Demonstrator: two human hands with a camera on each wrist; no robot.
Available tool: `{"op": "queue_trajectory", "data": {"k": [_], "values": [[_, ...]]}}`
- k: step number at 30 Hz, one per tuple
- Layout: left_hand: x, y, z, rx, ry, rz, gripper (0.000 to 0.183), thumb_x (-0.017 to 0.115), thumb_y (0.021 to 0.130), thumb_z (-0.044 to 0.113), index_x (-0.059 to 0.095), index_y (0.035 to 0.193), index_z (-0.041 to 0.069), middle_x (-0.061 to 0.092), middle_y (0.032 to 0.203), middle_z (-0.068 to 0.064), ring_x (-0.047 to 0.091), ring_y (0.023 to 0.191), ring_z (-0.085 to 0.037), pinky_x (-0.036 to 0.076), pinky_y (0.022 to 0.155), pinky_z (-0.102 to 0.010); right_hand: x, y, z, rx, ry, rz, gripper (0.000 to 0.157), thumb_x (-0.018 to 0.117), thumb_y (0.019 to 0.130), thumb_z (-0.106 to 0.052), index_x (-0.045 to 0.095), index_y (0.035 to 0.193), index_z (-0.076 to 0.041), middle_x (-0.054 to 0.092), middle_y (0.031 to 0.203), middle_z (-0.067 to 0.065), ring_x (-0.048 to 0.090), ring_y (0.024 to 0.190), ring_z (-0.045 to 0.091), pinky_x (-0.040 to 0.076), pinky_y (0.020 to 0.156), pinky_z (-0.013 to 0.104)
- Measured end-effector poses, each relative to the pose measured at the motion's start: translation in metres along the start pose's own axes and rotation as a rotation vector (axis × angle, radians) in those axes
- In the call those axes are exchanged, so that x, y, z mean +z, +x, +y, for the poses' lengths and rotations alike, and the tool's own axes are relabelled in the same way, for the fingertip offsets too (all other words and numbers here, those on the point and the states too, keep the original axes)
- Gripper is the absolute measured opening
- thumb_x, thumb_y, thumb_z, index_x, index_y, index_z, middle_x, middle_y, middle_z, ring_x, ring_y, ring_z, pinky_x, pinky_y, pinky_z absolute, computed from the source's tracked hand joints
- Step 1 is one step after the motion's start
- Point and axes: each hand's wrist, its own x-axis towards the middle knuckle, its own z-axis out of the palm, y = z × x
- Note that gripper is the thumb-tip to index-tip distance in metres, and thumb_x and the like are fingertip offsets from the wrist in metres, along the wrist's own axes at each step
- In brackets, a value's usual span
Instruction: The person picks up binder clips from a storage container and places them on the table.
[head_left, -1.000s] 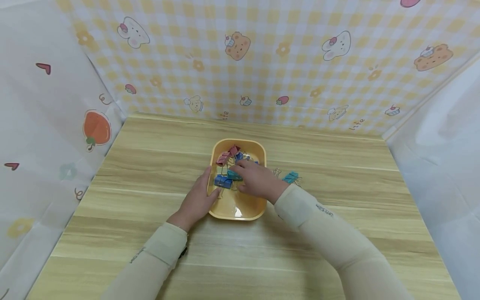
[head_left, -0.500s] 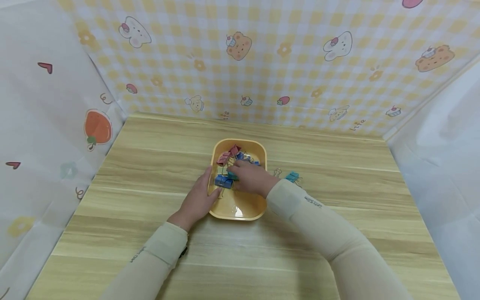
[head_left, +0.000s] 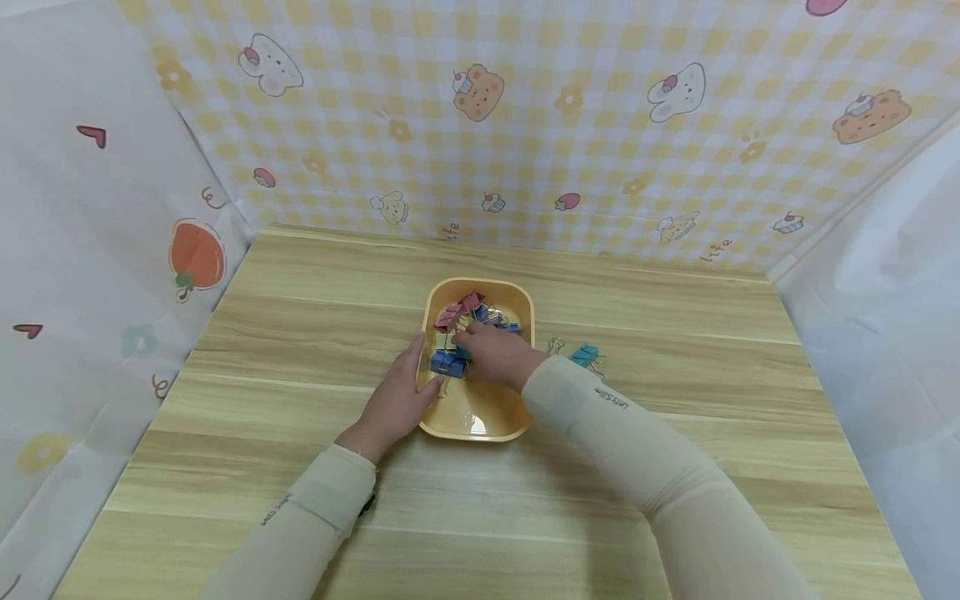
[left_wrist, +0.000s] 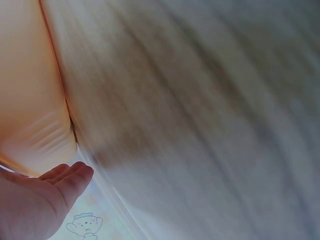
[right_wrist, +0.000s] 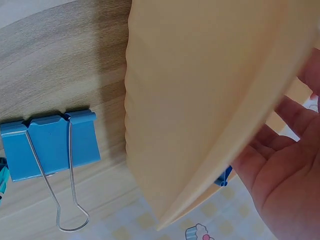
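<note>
A yellow tray (head_left: 476,435) holds several binder clips. My left hand (head_left: 393,400) grips its left side, thumb over the rim and fingers along the outside wall. In the left wrist view, that hand (left_wrist: 42,202) lies by the tray's wall (left_wrist: 32,90). My right hand (head_left: 497,352) reaches over the right rim with curled fingers and pinches a teal binder clip (head_left: 462,352), mostly covered by the fingers. Just left of it lies a blue binder clip (head_left: 447,363). Pink binder clips (head_left: 450,317) and another blue clip (head_left: 510,327) sit farther back.
Right of the tray, a teal binder clip (head_left: 584,355) lies on the wooden table (head_left: 675,333). Beside it, a blue binder clip (right_wrist: 50,145) shows fully in the right wrist view. A checked cloth (head_left: 525,150) stands behind the table.
My right hand has shifted slightly left inside the tray, covering more of the teal binder clip. The left hand and the tray stay in place.
</note>
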Motion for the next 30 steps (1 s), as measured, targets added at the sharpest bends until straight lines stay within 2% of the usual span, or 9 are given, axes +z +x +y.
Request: {"op": "queue_trajectory", "data": {"k": [6,14,22,30], "values": [[-0.001,0.000,0.001,0.001,0.005,0.001,0.079,0.056,0.097,0.031,0.009,0.156,0.008,0.026,0.155,-0.023,0.027,0.141,-0.038,0.024,0.115,-0.052,0.002,0.005,0.000,0.016,-0.019,-0.022,0.049,0.065,0.093,-0.019,0.050,0.140,-0.013,0.051,0.134,0.011,0.056,0.115,0.022,0.053,0.091,0.036],[-0.001,0.000,0.001,0.000,0.012,0.001,0.079,0.056,0.097,0.031,0.009,0.156,0.008,0.026,0.155,-0.023,0.027,0.141,-0.039,0.024,0.115,-0.051,0.007,0.010,0.004,0.038,-0.008,-0.028,0.045,0.065,0.091,-0.019,0.054,0.134,-0.013,0.055,0.126,0.011,0.058,0.107,0.023,0.053,0.088,0.039],[-0.001,0.000,0.003,-0.024,0.001,-0.009,0.079,0.056,0.097,0.030,0.008,0.156,0.010,0.025,0.155,-0.023,0.027,0.141,-0.039,0.024,0.114,-0.052,0.011,0.013,0.007,0.027,-0.018,-0.033,0.048,0.067,0.090,-0.015,0.053,0.136,-0.014,0.055,0.127,0.010,0.059,0.107,0.022,0.053,0.089,0.037],[-0.001,-0.001,0.003,-0.030,-0.001,-0.010,0.079,0.056,0.097,0.030,0.007,0.156,0.010,0.025,0.155,-0.022,0.027,0.141,-0.039,0.024,0.115,-0.052,0.013,0.016,0.007,0.012,-0.043,-0.033,0.046,0.070,0.089,-0.015,0.056,0.133,-0.018,0.056,0.120,0.008,0.058,0.101,0.019,0.055,0.082,0.034]]}}
